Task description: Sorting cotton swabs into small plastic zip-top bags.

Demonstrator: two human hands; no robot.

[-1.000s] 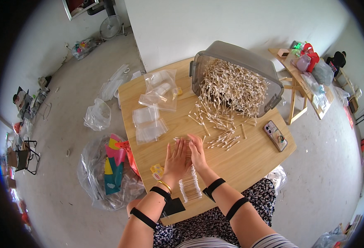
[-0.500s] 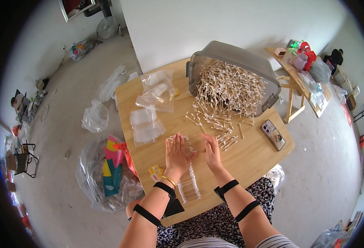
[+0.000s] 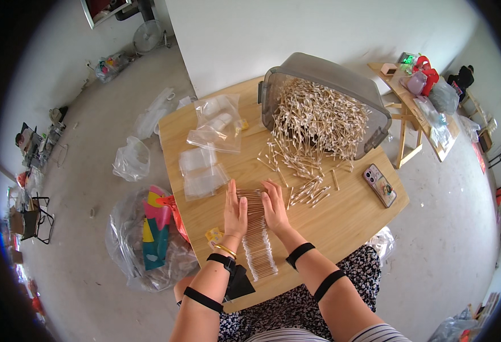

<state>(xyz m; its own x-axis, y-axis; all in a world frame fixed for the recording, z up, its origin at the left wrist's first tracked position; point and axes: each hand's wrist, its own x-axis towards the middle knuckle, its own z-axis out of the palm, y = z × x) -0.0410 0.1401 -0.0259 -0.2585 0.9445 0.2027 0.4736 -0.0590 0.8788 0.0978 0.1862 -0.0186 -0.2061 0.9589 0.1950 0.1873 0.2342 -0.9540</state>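
Observation:
A long row of cotton swabs point(image 3: 259, 251) lies side by side on the wooden table point(image 3: 341, 219), running from between my hands toward the near edge. My left hand point(image 3: 235, 208) stands on edge along the row's left side, fingers stretched out. Opposite it, my right hand point(image 3: 273, 206) flanks the swab tips on the right with its fingers extended too. Neither hand grips anything; the swabs' far part lies between the palms. Beyond them, a grey plastic bin point(image 3: 333, 74) rests tipped on its side, with a heap of loose swabs point(image 3: 318, 117) spilling out toward me.
Clear plastic bags point(image 3: 202, 176) lie at the table's left, with small yellow packets point(image 3: 214, 235) nearer me. On the right is a phone point(image 3: 379, 185). A large plastic bag point(image 3: 128, 239) sits on the floor at left. A second table point(image 3: 415, 108) stands at far right.
My left hand has turned from lying palm-down across the row to standing at its left side. My right hand has moved left against the row's other side.

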